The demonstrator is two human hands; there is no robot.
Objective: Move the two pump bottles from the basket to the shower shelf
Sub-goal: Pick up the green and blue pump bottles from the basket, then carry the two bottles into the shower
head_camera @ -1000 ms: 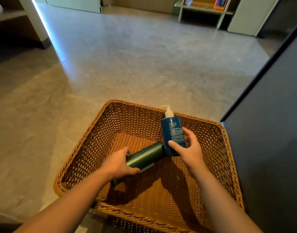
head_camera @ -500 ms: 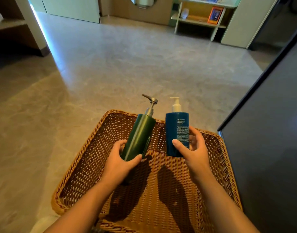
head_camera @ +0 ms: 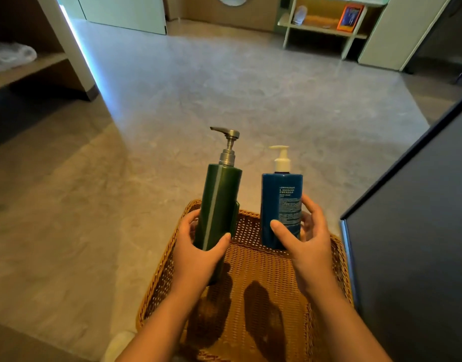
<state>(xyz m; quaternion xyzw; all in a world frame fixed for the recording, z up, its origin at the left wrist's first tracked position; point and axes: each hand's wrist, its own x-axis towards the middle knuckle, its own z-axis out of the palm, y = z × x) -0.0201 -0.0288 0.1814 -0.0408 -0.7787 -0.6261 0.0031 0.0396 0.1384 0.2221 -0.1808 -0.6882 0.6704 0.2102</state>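
My left hand point(head_camera: 198, 252) grips the lower part of a tall dark green pump bottle point(head_camera: 219, 202) with a grey metal pump, held upright. In my right hand point(head_camera: 305, 246) is a shorter blue pump bottle point(head_camera: 279, 205) with a white pump and a printed label, also upright. Both bottles are lifted above the woven wicker basket point(head_camera: 253, 291), which sits on the floor below my hands with nothing else visible in it. The shower shelf is not in view.
A dark flat panel point(head_camera: 418, 244) rises close on the right, next to the basket. Grey tiled floor point(head_camera: 224, 95) stretches ahead. A pale open shelf unit point(head_camera: 321, 27) holding an orange item stands at the far wall. A wooden shelf point(head_camera: 23, 64) is at the left.
The green bottle lay on its side in the basket; my left hand raised it upright. Both hands have lifted their bottles up out of the basket, and the view has tilted upward.
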